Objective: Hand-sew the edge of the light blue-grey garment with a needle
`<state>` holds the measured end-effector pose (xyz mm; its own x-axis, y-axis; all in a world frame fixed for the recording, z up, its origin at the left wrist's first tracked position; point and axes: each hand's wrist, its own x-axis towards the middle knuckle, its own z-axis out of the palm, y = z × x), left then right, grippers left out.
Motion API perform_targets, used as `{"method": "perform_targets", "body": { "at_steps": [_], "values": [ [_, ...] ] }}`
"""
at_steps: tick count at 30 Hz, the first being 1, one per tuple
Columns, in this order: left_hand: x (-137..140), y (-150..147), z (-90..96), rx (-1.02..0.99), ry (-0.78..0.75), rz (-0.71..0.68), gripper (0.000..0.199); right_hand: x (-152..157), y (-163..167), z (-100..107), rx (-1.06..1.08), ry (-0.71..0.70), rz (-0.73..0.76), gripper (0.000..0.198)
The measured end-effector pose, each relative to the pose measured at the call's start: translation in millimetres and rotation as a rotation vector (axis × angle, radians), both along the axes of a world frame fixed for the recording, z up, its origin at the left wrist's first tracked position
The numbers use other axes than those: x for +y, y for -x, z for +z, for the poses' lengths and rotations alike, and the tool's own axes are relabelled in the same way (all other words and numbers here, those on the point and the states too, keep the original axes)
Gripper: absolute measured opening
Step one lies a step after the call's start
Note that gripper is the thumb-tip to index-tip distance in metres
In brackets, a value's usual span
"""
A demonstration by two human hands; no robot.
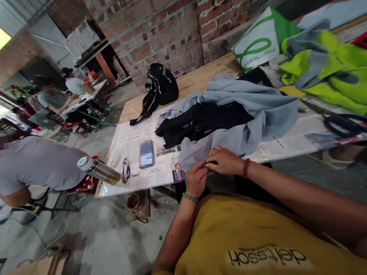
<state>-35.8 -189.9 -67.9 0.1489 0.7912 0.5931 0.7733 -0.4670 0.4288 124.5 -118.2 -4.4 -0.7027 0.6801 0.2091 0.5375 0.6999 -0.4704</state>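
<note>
At the table's near edge my left hand, with a green bracelet, is closed in a pinch. My right hand, with a red beaded bracelet, is closed close beside it. A small dark piece shows between the fingers of both hands; its kind is too small to make out. Just beyond the hands lies a crumpled grey cloth, its near edge touching my right hand. Black cloth lies bunched on top of it.
The newspaper-covered table bears a phone, glasses, a bottle, a black bag, large scissors, a neon-yellow garment and a green-white bag. A mug stands below. A person sits at left.
</note>
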Motion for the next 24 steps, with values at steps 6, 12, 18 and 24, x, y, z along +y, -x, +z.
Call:
{"method": "perform_targets", "body": {
  "at_steps": [6,12,18,24],
  "values": [
    [0,1,-1.7,0.029,0.025,-0.006,0.016,3,-7,-8,0.104,0.281,0.049,0.021],
    [-1,-1,-0.1,0.031,-0.017,-0.009,0.016,0,-9,-13,0.199,0.480,-0.029,0.022],
    [0,-2,-0.8,0.010,-0.004,0.008,0.016,-8,-11,-20,0.300,0.511,-0.075,0.024],
    [-1,-3,2.7,0.002,-0.019,-0.001,0.017,-10,-16,-21,0.268,0.418,-0.037,0.025]
  ]
}}
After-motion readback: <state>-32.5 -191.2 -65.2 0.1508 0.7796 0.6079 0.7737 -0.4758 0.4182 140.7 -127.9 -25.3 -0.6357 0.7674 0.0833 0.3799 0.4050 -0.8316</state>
